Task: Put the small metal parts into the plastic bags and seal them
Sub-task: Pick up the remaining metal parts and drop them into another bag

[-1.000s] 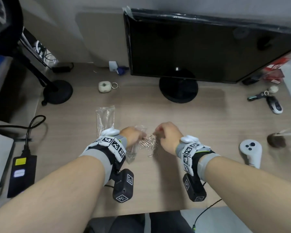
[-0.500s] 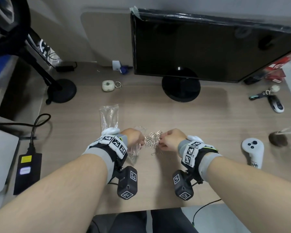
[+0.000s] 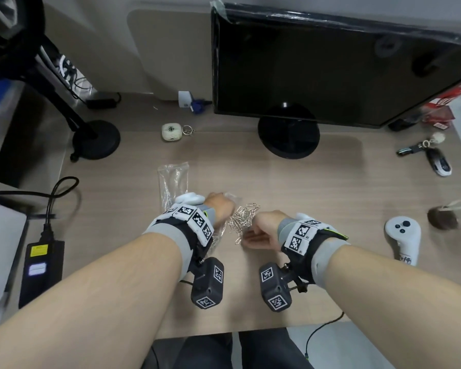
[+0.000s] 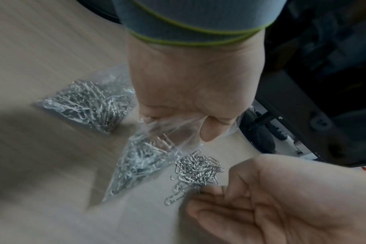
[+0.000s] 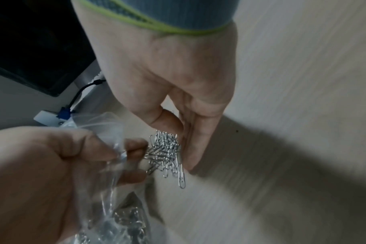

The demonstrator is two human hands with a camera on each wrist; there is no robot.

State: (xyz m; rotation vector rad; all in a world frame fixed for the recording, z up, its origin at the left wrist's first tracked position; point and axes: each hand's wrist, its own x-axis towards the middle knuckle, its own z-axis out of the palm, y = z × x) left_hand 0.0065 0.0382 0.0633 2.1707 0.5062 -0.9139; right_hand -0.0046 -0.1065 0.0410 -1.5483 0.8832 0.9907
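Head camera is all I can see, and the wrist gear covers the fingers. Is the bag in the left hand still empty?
Observer: No. The left wrist view shows that the held bag already has many paper clips in it.
Operator: How is it being held?
Observer: The left hand pinches the bag's top between thumb and fingers, and the filled end hangs down.
Operator: And the right hand?
Observer: In the right wrist view, the right hand has its thumb and fingers closed on a bunch of loose clips, with one clip dangling below the rest.
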